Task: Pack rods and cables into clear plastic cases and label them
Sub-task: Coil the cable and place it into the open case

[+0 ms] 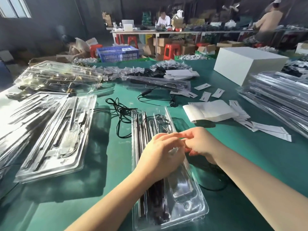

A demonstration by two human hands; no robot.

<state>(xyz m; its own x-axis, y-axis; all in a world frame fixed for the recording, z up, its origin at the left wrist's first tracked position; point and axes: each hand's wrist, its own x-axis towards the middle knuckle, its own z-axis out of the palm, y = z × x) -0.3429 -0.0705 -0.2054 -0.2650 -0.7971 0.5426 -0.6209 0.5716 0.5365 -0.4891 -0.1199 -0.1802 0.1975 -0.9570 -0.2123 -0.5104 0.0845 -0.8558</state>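
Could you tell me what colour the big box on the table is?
White; the box shows in the head view.

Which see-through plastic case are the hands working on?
The clear case right in front, under both the left hand and the right hand. The other clear cases lie off to the left, untouched.

A single head-worn wide-angle view looks forward and down, close over the green table [116, 189].
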